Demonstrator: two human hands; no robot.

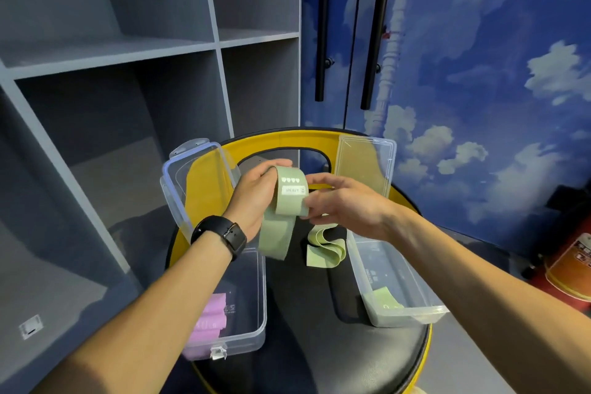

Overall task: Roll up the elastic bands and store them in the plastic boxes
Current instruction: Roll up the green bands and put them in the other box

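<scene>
Both hands hold a pale green elastic band (281, 221) marked HEAVY above the black seat (303, 313). My left hand (256, 198) grips its upper loop. My right hand (345, 201) pinches its right edge with the fingertips. The band's lower end hangs loose. A second green band (324, 248) lies unrolled on the seat under my right hand. The left clear box (256, 294) holds pink rolled bands (209, 318). The right clear box (412, 310) holds one green roll (385, 296).
Both boxes stand open, their lids (195, 182) (367, 163) leaning back against the chair's yellow rim (284, 137). Grey shelving (112, 57) rises on the left. A blue sky-patterned door with black handles is behind. A red extinguisher (572, 269) stands at the right.
</scene>
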